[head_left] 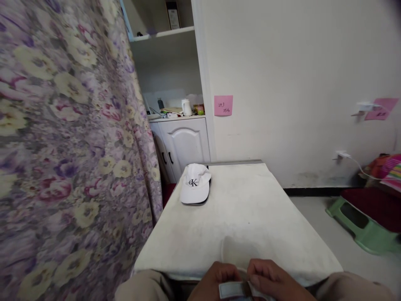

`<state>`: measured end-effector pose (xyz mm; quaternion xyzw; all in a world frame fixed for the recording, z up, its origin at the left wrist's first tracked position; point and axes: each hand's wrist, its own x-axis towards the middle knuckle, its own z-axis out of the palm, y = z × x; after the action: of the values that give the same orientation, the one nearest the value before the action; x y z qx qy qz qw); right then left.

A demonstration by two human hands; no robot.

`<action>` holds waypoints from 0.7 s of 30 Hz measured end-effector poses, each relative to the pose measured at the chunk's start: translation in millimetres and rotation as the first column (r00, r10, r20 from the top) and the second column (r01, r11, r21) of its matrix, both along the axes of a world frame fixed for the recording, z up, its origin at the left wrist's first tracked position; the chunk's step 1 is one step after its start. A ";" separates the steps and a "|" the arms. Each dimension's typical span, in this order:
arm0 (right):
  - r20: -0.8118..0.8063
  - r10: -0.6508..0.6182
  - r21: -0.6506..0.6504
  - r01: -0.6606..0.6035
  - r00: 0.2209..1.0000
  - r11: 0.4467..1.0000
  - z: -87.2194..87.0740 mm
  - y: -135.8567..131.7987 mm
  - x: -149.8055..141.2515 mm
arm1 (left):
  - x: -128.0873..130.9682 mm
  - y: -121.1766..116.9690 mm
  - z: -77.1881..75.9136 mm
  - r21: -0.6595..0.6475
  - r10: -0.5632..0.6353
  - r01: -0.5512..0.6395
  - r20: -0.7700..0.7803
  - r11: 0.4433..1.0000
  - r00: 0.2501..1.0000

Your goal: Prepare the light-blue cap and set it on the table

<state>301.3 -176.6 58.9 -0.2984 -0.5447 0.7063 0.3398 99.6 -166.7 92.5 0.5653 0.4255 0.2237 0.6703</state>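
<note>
At the near edge of the table, my left hand [221, 276] and my right hand [269, 279] are close together, both with curled fingers. Between them is a white cap [234, 252], its pale brim pointing away from me and blending with the tabletop. A white strap [231, 289] of the cap shows at the left fingers, with a brown patch beside it. The fingers hide much of this part. Farther off, at the table's far left, lies another white cap [194, 184] with black "CK" letters and a dark underside.
The table [250, 200] has a white cover. On the left hangs a floral curtain [78, 146]. A white cabinet [184, 140] stands behind, with a white jug [186, 107] on its shelf. A green stool [360, 225] is at the right, near a plugged-in charger [342, 154].
</note>
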 end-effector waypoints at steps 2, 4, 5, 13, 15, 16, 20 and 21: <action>0.003 0.003 0.006 -0.003 1.000 1.000 -0.8 0.1 1.5 | 0.6 0.2 0.5 -0.001 -0.004 0.004 -0.008 1.000 1.000; 0.016 -0.003 0.015 0.003 1.000 1.000 -1.0 0.2 1.3 | 2.5 0.4 -0.6 -0.013 -0.006 0.006 -0.005 1.000 1.000; 0.021 -0.004 0.019 0.004 1.000 1.000 -0.9 0.2 0.7 | 3.4 0.6 -1.7 -0.021 -0.006 0.006 -0.001 1.000 1.000; 0.032 -0.029 0.012 0.029 0.999 1.000 -3.3 -0.6 -2.4 | 5.7 0.6 -2.9 -0.014 0.001 -0.001 -0.016 1.000 1.000; 0.049 -0.033 0.004 0.033 0.998 0.999 -6.5 0.0 -2.6 | 6.1 -0.5 -0.9 -0.014 0.005 -0.005 -0.027 1.000 1.000; 0.051 -0.033 0.000 0.033 0.998 0.999 -8.2 0.4 -3.0 | 6.1 -1.2 0.0 -0.012 0.008 -0.009 -0.035 1.000 0.999; 0.024 -0.028 -0.025 0.029 0.999 0.999 -11.5 1.3 -6.9 | 3.9 -3.7 2.5 0.004 0.021 -0.021 -0.075 1.000 0.997; 0.015 -0.035 -0.028 0.035 0.999 0.999 -11.2 1.1 -8.0 | 3.0 -4.2 3.3 0.005 0.017 -0.017 -0.079 1.000 0.997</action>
<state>293.3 -175.5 47.7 -0.3177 -0.5317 0.7058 0.3440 102.7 -170.9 95.8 0.5714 0.4560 0.2078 0.6499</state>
